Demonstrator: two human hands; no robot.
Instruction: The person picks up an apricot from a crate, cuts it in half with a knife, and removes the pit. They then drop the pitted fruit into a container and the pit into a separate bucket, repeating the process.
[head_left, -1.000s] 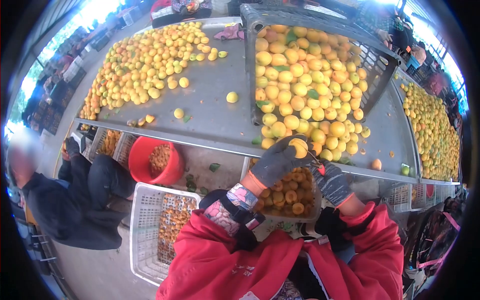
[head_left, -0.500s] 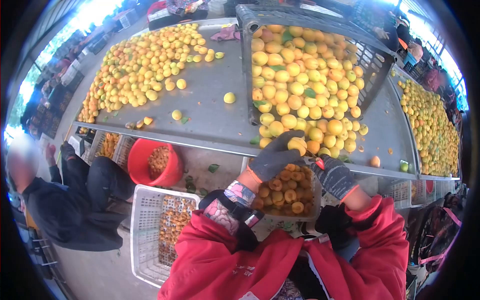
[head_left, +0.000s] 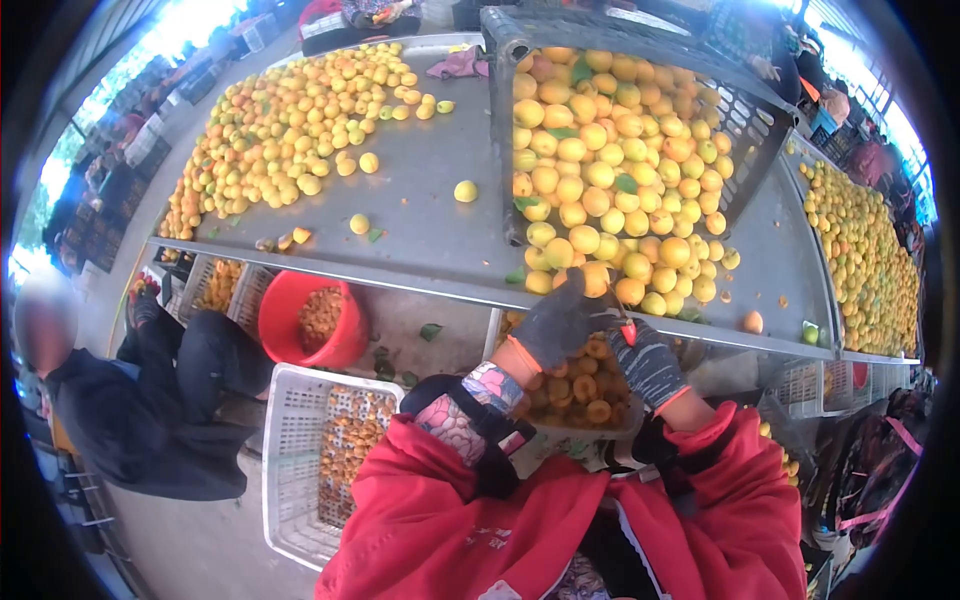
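Observation:
My left hand [head_left: 562, 322], in a dark glove, is closed around an apricot [head_left: 595, 279] at the near edge of the metal table [head_left: 420, 220]. Beside it my right hand [head_left: 648, 362], in a grey striped glove, grips a small red-handled knife [head_left: 628, 332]. Its thin blade rises close to the apricot. A pile of whole apricots [head_left: 640, 190] spills from a tipped dark crate [head_left: 497, 130] just beyond my hands. Below them stands a crate of halved apricots [head_left: 585, 388], partly hidden by my gloves.
Another apricot heap [head_left: 290, 130] covers the table's far left. On the floor are a red bucket [head_left: 345, 335] and a white basket [head_left: 285, 460] with apricot pieces inside. A person in dark clothes [head_left: 150, 430] sits at left. More fruit lies on the right-hand table [head_left: 860, 260].
The apricot and my left hand have turned slightly, and the knife now points more upright as my right hand shifts down and left. The seated person's hands have come together.

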